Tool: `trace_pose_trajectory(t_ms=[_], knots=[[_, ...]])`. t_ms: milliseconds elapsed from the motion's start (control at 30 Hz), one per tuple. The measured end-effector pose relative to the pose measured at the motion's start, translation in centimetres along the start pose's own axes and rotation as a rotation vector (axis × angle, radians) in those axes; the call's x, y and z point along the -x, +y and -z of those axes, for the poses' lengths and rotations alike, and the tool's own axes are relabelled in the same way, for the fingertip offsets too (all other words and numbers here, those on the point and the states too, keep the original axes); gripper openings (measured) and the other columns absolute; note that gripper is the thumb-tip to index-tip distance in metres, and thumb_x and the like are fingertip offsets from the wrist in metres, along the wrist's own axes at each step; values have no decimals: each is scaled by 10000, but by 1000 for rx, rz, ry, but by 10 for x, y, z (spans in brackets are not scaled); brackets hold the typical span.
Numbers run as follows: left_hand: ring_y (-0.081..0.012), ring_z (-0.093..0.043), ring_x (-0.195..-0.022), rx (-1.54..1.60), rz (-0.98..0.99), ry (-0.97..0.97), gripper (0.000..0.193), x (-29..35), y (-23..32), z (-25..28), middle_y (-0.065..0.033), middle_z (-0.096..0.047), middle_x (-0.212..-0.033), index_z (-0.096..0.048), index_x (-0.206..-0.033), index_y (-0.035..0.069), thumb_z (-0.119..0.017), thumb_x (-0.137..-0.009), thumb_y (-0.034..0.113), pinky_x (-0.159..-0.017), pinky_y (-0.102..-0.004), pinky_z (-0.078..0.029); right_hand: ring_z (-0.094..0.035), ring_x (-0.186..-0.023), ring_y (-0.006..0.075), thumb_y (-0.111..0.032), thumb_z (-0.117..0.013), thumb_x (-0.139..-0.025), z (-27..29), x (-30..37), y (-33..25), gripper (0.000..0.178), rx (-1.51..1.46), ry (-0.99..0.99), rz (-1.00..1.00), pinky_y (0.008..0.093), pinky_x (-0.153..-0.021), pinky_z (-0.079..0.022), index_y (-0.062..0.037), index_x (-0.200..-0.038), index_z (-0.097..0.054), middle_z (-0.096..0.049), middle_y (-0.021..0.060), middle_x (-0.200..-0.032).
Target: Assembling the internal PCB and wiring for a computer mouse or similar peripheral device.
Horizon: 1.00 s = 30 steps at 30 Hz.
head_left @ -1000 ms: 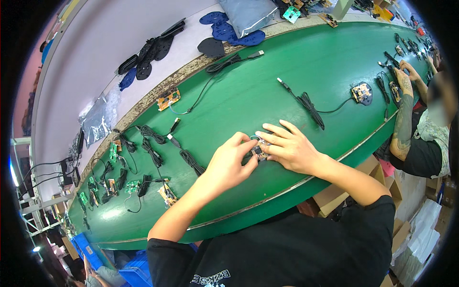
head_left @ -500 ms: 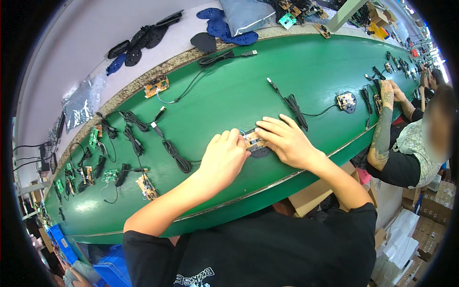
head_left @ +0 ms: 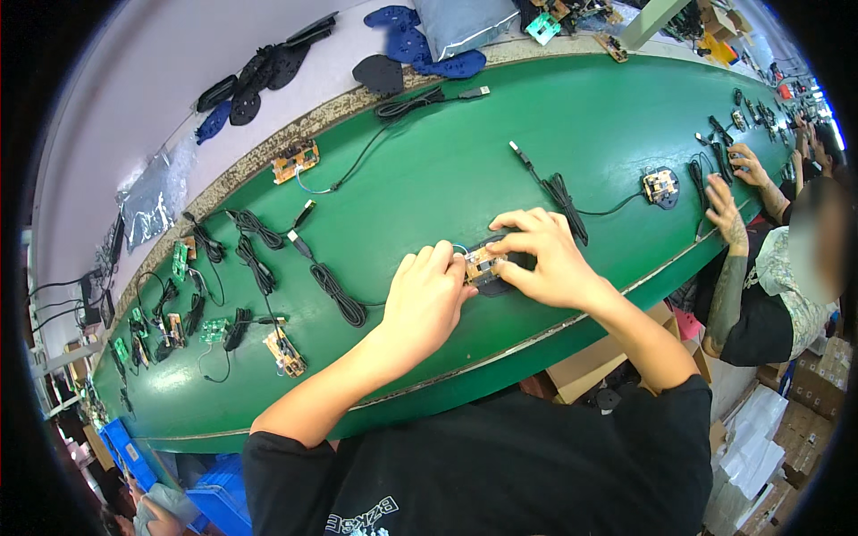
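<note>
A tan circuit board [head_left: 483, 265] lies over a black rounded base plate [head_left: 497, 288] on the green conveyor belt, in front of me. My left hand [head_left: 424, 293] is closed on the board's left end, its fingertips partly hidden behind the knuckles. From the right, my right hand [head_left: 543, 261] reaches over the board, with bent index finger and thumb at its right end. A bundled black USB cable [head_left: 338, 293] lies left of my left hand, its thin lead running toward the board. To the right, a similar board on a black base [head_left: 660, 187] has its own bundled cable [head_left: 562, 205].
Several boards with cables lie at the left, including a tan board [head_left: 284, 352]. Another board [head_left: 296, 163] sits by the far edge. Black and blue plates [head_left: 407, 43] rest on the ledge beyond. At the right, a co-worker's hands [head_left: 728, 210] are over the belt.
My right hand's fingers have lifted and bent, showing more of the board. My left hand keeps its hold. The co-worker's hands have moved apart. The view has shifted slightly.
</note>
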<state>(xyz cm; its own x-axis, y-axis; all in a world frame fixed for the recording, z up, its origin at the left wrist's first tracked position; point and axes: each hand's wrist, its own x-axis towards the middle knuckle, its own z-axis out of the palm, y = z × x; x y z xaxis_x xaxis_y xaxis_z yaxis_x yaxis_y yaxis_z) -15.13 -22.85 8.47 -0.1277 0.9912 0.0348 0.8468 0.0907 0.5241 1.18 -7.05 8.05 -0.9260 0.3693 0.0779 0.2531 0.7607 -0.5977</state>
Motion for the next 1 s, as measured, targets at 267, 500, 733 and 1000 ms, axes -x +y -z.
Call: trace_pose_trajectory(t_ms=[267,500,733,1000], knots=[[-286,-575,-881,-16,-28,-4,318,2,-2,0,-102,-557,-931,-689,-1018,-7,-796,-803,202,-772,-405,-452,-544,-1130,223,-200,-741,-741,-4,-13,-11,153,-2,-45,-199,399,-962,-344,-95,-844,-699,-627,17,-1103],[-298,-584,-877,-42,-59,-13,316,-2,0,1,-105,-572,-909,-702,-993,-1,-804,-797,224,-782,-416,-459,-539,-1138,213,-229,-775,-733,0,-13,0,174,-104,-104,-223,402,-1003,-329,-118,-863,-741,-628,15,-1135],[-307,-586,-881,-4,-14,20,289,0,-1,1,-114,-576,-917,-701,-948,-10,-809,-788,204,-773,-419,-455,-508,-1326,261,-208,-649,-923,0,13,-1,287,56,-134,-19,521,-1113,-315,-141,-1193,-722,-599,78,-1371],[-294,-587,-890,-30,3,38,300,-2,5,3,-106,-575,-929,-692,-980,-1,-816,-763,166,-776,-407,-450,-514,-1351,282,-106,-644,-928,-27,27,-21,265,9,135,-191,579,-1145,-297,-111,-1186,-707,-609,91,-1381]])
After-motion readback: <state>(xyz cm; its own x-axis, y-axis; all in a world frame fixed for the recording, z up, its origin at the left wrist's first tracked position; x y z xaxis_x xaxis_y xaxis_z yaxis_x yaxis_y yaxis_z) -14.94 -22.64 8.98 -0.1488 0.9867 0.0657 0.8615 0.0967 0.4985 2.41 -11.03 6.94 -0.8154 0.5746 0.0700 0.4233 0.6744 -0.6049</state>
